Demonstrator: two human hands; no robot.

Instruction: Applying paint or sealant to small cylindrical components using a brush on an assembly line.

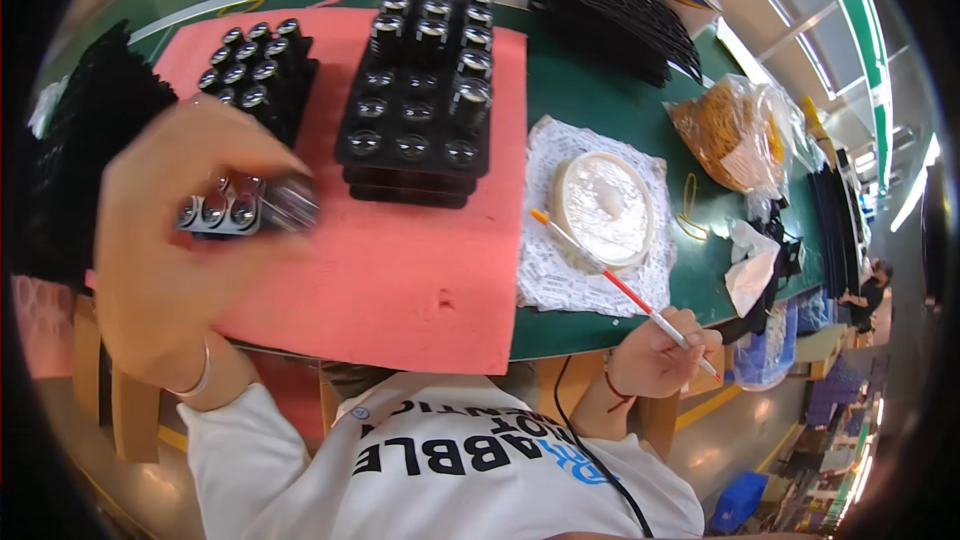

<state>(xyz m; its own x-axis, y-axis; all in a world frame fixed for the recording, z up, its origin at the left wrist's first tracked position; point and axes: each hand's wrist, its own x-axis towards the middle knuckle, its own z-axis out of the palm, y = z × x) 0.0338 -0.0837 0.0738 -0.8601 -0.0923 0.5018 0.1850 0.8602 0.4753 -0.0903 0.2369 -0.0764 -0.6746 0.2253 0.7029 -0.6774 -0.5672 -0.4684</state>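
1. Left hand [165, 240]: fingers closed on a row of small cylinders [225, 210], raised above the pink mat [400, 270].
2. Right hand [655, 355]: fingers pinch a thin brush [620, 285] at the bench [590, 100] edge.
3. Centre tray [415, 110]: judged partly filled; front sockets remain open.

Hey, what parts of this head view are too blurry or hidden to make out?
- Left hand: blurred; the small shiny cylinders it holds cannot be counted.
- Round white dish: contents washed out.
- Right hand: the thin stick's rear end is hidden by fingers.
- Black trays at left: darkened at the rim.
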